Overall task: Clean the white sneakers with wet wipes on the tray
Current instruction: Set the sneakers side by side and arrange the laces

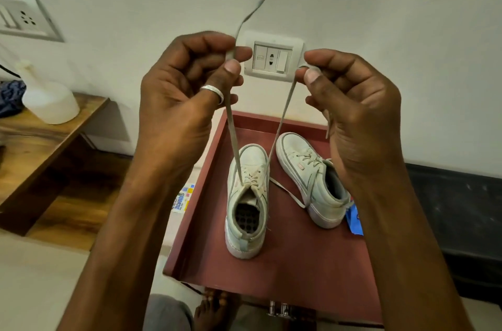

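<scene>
While both hands are raised well above the tray [285, 262], the items stand as follows.

Item 1, first sneaker [244, 211]: upright at the tray's middle, heel toward the tray's near edge. Canvas-like upper, judged soft and light; the thick rubber sole is judged stiff, so the heel or sole rim offers the firmest hold for wiping.

Item 2, lace [232, 127]: two flat strands rise taut from the first sneaker's eyelets, high above the tray. Thin, limp, likely to slip. The left hand [184, 86] pinches one strand between thumb and forefinger, its loose end flicking upward. The right hand [353, 102] pinches the other strand the same way.

Item 3, second sneaker [307, 176]: on the tray's right side, toe toward the tray's far rim, partly behind the right wrist. Its own loose lace [288, 192] trails across the tray floor.

Item 4, blue packet [355, 222]: at the tray's right edge, mostly hidden; probably the wet wipes, soft and crinkly.

Item 5, spray bottle [46, 97]: on a wooden bench [40, 140], well to the left of the tray.

Handling note: unlacing appears to be in hand; wiping not yet begun.
</scene>
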`<state>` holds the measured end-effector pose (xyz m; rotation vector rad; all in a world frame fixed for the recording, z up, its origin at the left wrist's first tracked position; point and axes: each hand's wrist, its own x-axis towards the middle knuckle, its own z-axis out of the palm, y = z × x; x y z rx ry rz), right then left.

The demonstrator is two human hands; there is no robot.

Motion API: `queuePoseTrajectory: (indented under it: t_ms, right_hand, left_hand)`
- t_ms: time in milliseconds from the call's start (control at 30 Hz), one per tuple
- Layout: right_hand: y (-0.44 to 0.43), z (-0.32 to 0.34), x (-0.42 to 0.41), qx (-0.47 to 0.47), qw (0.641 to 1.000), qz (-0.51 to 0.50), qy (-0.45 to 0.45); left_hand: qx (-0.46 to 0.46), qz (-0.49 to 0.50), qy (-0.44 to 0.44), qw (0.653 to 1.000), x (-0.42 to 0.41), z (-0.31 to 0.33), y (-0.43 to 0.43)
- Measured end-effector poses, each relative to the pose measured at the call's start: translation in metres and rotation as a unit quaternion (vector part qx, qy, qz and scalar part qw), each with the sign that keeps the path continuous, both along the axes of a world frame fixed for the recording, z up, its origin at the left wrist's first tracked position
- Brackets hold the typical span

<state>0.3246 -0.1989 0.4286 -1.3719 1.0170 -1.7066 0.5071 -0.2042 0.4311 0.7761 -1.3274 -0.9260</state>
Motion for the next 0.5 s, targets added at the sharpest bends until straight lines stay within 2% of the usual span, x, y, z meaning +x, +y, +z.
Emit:
queuePoseTrajectory:
  t_ms: [167,300,400,500]
  right_hand:
    - [0.001,0.0,0.005,0.047,0.999,0.017,-0.018]
    - [-0.003,-0.008,0.011,0.103,0.993,0.058,-0.029]
    - [-0.003,-0.014,0.013,0.137,0.986,0.091,-0.003]
    - [-0.004,-0.016,0.014,0.123,0.989,0.081,0.02]
  left_hand:
    - [0.035,-0.014,-0.016,0.999,-0.004,-0.003,-0.001]
    - [0.011,-0.019,-0.097,0.995,-0.005,-0.014,-0.004]
    - [0.011,-0.014,-0.153,0.988,-0.004,-0.019,-0.007]
    - [0.022,-0.008,-0.203,0.979,-0.006,-0.024,-0.008]
